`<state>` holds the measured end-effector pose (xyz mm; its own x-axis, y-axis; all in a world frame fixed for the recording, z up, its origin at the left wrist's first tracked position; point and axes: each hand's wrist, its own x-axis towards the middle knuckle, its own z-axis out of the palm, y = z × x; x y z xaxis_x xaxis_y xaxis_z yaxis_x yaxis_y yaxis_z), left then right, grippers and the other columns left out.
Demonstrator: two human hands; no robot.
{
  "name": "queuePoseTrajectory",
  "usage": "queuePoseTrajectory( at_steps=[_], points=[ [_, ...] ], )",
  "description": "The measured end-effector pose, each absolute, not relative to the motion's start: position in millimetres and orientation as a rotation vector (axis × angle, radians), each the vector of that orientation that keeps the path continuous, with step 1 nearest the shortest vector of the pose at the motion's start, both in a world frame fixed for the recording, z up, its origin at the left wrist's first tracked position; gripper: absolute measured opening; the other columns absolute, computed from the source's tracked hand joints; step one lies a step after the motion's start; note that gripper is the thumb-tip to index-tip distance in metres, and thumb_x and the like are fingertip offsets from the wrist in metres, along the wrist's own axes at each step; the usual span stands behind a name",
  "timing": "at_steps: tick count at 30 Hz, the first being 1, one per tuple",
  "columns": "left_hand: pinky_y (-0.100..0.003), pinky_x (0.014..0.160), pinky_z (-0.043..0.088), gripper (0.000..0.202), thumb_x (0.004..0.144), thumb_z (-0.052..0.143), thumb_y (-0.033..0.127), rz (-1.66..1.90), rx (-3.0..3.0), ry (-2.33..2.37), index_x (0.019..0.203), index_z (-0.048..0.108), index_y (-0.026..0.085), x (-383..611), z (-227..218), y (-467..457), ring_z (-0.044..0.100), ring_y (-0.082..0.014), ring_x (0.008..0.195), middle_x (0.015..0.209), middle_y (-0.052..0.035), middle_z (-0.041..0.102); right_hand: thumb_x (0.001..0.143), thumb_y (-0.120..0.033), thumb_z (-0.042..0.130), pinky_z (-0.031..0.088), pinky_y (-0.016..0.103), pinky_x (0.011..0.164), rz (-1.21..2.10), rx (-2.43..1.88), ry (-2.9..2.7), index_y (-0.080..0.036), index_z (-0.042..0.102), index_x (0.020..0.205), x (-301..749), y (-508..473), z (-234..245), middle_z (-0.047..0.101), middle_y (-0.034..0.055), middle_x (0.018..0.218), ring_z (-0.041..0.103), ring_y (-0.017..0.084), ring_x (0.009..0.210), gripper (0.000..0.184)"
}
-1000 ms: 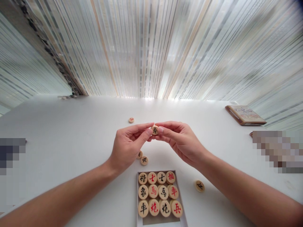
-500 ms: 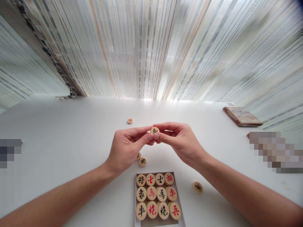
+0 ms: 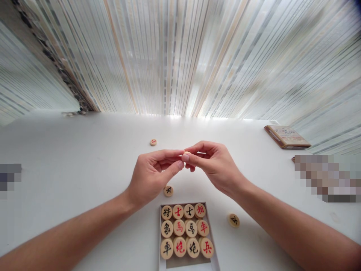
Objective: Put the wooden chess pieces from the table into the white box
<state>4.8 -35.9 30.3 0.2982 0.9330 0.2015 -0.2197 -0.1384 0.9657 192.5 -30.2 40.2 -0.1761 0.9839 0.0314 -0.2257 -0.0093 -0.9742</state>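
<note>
While twelve discs (image 3: 179,227) fill the box (image 3: 186,262) and three loose discs (image 3: 234,220) remain on the table (image 3: 84,158), left hand (image 3: 152,175) and right hand (image 3: 214,167) pinch what seems another piece (image 3: 186,152)

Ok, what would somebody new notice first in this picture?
First the two hands meeting above the white table, left hand and right hand pinching a wooden disc that barely shows between their fingertips. Just nearer the person, an open box holds twelve round pieces with red and black characters in three rows; three loose pieces lie around it.
</note>
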Motion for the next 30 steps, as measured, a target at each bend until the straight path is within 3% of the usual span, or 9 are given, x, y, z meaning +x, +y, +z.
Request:
queuePoseTrajectory(
  at_steps=[9, 13, 22, 30],
  points=[
    [-0.025, 0.076, 0.067, 0.024, 0.082, 0.090, 0.019, 1.132, 1.270, 0.755, 0.104, 0.081, 0.015, 1.9, 33.3, -32.8, 0.083, -0.0192, 0.081, 0.083, -0.0056, 0.084, 0.074, -0.029, 0.098, 0.059, 0.029, 0.066, 1.466, -0.900, -1.191, -0.019, 0.086, 0.087, 191.9, -34.2, 42.1, 0.079, 0.0047, 0.074, 0.070, 0.015, 0.069, 0.021],
    [-0.025, 0.070, 0.065, 0.026, 0.079, 0.093, 0.024, 1.152, 1.247, 0.824, 0.100, 0.082, 0.015, 1.5, 34.5, -31.6, 0.080, -0.0179, 0.073, 0.076, -0.0043, 0.082, 0.071, -0.029, 0.100, 0.062, 0.033, 0.072, 1.488, -0.897, -1.177, -0.020, 0.087, 0.096, 193.9, -32.9, 40.8, 0.081, 0.0057, 0.083, 0.071, 0.016, 0.074, 0.029],
    [-0.025, 0.078, 0.068, 0.018, 0.083, 0.090, 0.024, 1.246, 1.282, 0.804, 0.099, 0.086, 0.017, 2.2, 30.7, -30.7, 0.078, -0.0144, 0.077, 0.083, -0.0050, 0.082, 0.061, -0.031, 0.105, 0.068, 0.041, 0.082, 1.453, -0.869, -1.187, -0.021, 0.087, 0.091, 194.2, -32.3, 44.2, 0.082, 0.0058, 0.084, 0.076, 0.020, 0.077, 0.037],
    [-0.022, 0.078, 0.068, 0.015, 0.084, 0.088, 0.021, 1.323, 1.377, 0.833, 0.099, 0.086, 0.019, 0.5, 24.3, -29.4, 0.077, -0.0124, 0.076, 0.088, -0.0036, 0.083, 0.072, -0.030, 0.098, 0.069, 0.044, 0.083, 1.334, -0.815, -1.286, -0.023, 0.086, 0.090, 192.8, -31.3, 45.0, 0.082, 0.0066, 0.093, 0.078, 0.022, 0.084, 0.022]
  ],
)
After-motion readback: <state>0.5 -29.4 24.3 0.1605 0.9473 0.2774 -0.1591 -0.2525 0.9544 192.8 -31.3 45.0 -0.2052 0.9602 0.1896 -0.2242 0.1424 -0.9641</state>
